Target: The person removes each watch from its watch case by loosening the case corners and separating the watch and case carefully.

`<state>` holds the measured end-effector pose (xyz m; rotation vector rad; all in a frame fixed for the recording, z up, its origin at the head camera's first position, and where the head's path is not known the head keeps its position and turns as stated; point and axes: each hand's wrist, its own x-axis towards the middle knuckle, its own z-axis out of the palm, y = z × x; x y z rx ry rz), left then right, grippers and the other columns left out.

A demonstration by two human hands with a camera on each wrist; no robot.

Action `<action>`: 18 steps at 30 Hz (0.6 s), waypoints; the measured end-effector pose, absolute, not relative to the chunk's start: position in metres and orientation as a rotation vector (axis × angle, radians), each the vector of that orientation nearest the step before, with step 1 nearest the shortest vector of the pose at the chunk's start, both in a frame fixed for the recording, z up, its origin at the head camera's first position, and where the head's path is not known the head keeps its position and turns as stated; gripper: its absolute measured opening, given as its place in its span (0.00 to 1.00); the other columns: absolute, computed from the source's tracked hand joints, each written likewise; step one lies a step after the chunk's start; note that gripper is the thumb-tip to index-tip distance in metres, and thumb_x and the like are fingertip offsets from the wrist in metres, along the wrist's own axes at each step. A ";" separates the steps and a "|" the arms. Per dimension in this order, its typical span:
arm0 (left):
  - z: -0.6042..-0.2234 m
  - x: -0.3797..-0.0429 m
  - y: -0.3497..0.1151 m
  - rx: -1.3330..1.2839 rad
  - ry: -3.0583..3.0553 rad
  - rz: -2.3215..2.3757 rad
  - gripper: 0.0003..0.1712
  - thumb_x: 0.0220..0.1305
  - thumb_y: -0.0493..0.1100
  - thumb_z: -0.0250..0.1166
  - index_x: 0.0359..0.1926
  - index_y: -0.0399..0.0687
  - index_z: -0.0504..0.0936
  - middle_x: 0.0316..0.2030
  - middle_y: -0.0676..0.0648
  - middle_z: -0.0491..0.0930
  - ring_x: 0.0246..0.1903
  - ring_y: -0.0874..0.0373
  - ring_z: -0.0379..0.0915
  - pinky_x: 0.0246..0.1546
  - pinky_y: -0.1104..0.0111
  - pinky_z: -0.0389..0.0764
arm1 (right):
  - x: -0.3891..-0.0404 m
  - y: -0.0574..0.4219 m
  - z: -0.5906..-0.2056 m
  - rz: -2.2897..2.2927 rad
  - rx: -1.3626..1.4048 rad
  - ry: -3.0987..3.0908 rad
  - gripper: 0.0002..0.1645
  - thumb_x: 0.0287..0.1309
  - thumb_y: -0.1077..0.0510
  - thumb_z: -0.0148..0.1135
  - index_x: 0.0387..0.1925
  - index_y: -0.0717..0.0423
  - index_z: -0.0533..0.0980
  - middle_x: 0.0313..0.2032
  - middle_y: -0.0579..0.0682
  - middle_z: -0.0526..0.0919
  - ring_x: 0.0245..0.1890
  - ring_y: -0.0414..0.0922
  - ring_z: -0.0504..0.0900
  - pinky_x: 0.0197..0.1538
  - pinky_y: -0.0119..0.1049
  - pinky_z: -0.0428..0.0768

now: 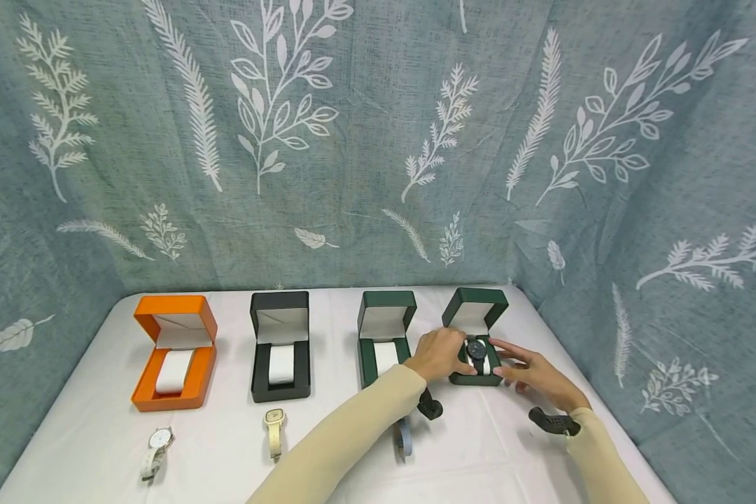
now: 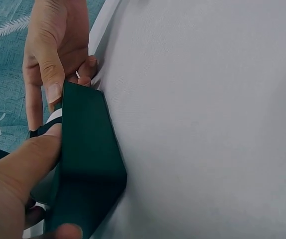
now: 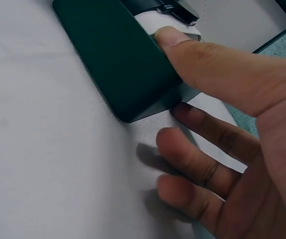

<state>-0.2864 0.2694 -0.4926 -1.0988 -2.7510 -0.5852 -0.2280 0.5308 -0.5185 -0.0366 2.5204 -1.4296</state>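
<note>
The rightmost green watch box (image 1: 466, 380) stands with its lid up near the table's back right corner. A black watch (image 1: 476, 349) sits in it, wrapped round a white cushion (image 3: 168, 22). My left hand (image 1: 437, 352) grips the box from its left, the thumb inside the front wall by the dark strap and other fingers at the outer side. From the right, my right hand (image 1: 537, 378) holds the box's side, thumb over the rim against the cushion. Two of its lower fingers are off the box in the right wrist view.
Another open green box (image 1: 368, 360), a black box (image 1: 280, 393) and an orange box (image 1: 166, 404) each hold a white cushion. In front lie a silver watch (image 1: 157, 451), a gold watch (image 1: 274, 432) and a blue-grey strap (image 1: 404, 439). A patterned curtain (image 1: 365, 210) encloses the table.
</note>
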 end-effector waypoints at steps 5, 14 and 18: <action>-0.490 -0.285 0.269 -1.077 -2.794 -0.530 0.29 0.50 0.68 0.78 0.40 0.52 0.88 0.30 0.56 0.81 0.30 0.63 0.77 0.29 0.68 0.78 | -0.231 0.532 -0.515 -1.382 -0.063 2.507 0.42 0.68 0.48 0.68 0.79 0.36 0.61 0.72 0.63 0.64 0.37 0.52 0.79 0.37 0.43 0.80; -0.490 -0.288 0.275 -1.068 -2.826 -0.386 0.33 0.49 0.71 0.77 0.43 0.52 0.89 0.35 0.55 0.85 0.34 0.61 0.81 0.33 0.67 0.81 | -0.232 0.530 -0.512 -1.390 -0.071 2.473 0.41 0.69 0.49 0.67 0.78 0.35 0.62 0.72 0.63 0.62 0.38 0.52 0.79 0.37 0.42 0.79; -0.488 -0.290 0.277 -1.070 -2.836 -0.408 0.31 0.47 0.70 0.78 0.40 0.52 0.89 0.33 0.55 0.84 0.31 0.64 0.78 0.30 0.67 0.80 | -0.232 0.529 -0.512 -1.397 -0.062 2.476 0.41 0.68 0.49 0.67 0.78 0.35 0.63 0.72 0.62 0.62 0.37 0.52 0.78 0.37 0.42 0.79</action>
